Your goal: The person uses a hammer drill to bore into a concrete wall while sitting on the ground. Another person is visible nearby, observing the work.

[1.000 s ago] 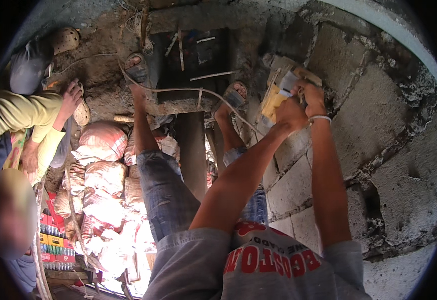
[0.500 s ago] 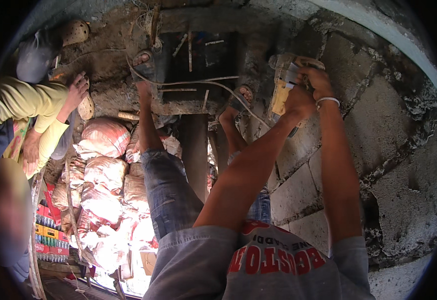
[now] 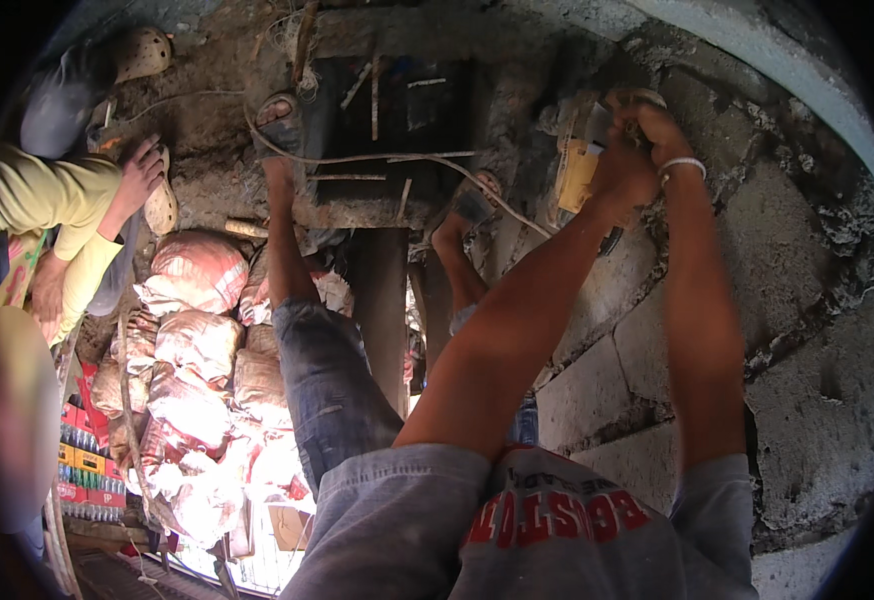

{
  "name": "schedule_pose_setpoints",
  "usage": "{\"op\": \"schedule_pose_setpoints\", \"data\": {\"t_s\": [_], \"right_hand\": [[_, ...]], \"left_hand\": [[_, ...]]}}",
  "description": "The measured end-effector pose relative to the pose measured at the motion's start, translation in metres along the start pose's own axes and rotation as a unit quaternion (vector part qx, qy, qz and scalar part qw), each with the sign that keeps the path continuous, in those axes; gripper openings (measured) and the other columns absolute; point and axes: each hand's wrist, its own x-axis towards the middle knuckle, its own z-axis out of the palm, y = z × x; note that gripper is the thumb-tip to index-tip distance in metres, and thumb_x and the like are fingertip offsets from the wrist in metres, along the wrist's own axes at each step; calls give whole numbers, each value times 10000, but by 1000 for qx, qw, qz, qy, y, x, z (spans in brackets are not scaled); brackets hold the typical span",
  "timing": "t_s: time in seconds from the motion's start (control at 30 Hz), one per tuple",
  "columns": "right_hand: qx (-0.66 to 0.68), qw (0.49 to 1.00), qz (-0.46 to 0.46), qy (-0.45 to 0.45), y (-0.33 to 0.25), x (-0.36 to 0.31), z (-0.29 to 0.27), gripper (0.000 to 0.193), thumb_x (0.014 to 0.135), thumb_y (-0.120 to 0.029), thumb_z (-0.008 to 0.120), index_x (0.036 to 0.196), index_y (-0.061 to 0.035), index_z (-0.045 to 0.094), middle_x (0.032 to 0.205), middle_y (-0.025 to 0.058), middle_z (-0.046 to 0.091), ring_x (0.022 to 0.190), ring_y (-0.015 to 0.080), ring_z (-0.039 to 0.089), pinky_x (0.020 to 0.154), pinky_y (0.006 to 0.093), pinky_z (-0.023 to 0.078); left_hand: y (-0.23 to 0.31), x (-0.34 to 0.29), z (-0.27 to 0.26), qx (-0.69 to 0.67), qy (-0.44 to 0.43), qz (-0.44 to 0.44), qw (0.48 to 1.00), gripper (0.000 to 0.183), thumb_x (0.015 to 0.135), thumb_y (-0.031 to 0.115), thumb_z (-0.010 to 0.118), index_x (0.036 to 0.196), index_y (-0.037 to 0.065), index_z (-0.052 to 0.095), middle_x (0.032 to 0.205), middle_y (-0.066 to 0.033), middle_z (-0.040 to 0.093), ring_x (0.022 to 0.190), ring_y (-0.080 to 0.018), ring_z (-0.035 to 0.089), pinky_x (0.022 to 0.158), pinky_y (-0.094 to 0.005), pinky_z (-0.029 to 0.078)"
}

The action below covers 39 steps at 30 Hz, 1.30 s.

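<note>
A yellow angle grinder (image 3: pixel 577 176) is pressed against the grey block wall (image 3: pixel 807 330) at the upper right. My left hand (image 3: pixel 619 178) grips its body and my right hand (image 3: pixel 654 124), a white band on the wrist, holds its upper end. Its dark disc (image 3: pixel 612 240) shows just below my left hand. A pale cable (image 3: pixel 397 157) runs left from the tool across a dark muddy platform (image 3: pixel 377 200). My legs in jeans (image 3: pixel 327 390) hang below, sandalled feet (image 3: pixel 277 112) resting on that platform.
At the left another person in a yellow sleeve (image 3: pixel 37 200) rests a hand (image 3: pixel 142 172) near the platform edge. Far below lie several filled pale sacks (image 3: pixel 192 350) and red and yellow crates of bottles (image 3: pixel 82 465). A dark post (image 3: pixel 382 310) descends between my legs.
Both hands and the grinder have crept slightly up and right along the wall. The other person's arm has stayed at the left.
</note>
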Motion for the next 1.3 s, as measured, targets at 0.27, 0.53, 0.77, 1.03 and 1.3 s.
{"op": "schedule_pose_setpoints", "data": {"t_s": [0.27,0.53,0.77,1.03,1.3], "right_hand": [[254,957,-140,-9,75,-59,55,137,761,-62,698,872,18,708,860,112,697,670,215,652,637,362,526],[161,953,-160,200,246,-133,176,244,751,-58,741,960,45,668,933,98,704,842,180,675,750,322,526],[422,881,-86,196,260,-207,190,275,787,60,693,1050,25,623,1045,68,660,924,155,646,822,283,516],[469,846,-106,231,239,-265,184,285,815,58,679,1090,58,605,1065,90,656,968,149,631,855,288,515],[456,855,-122,214,189,-259,147,190,852,30,649,1039,58,628,1058,113,658,966,180,649,859,309,542]], "left_hand": [[-99,-44,21,58,21,62,996,596,791,295,706,1202,-73,481,1102,-259,603,1050,-358,606,862,-403,490],[-185,-182,-13,83,-31,-81,993,506,744,303,728,1107,-27,601,1026,-223,664,992,-368,647,808,-414,509],[-193,-239,-33,270,-109,-27,956,495,776,252,662,1164,-36,553,950,-275,628,792,-434,632,688,-516,499],[-165,-276,-45,274,-80,197,938,599,708,257,741,1148,-94,535,807,-199,575,682,-403,592,646,-496,466],[-137,-244,-35,339,-53,203,917,556,722,208,714,1175,-62,537,695,-182,587,622,-361,588,592,-480,452]]}}
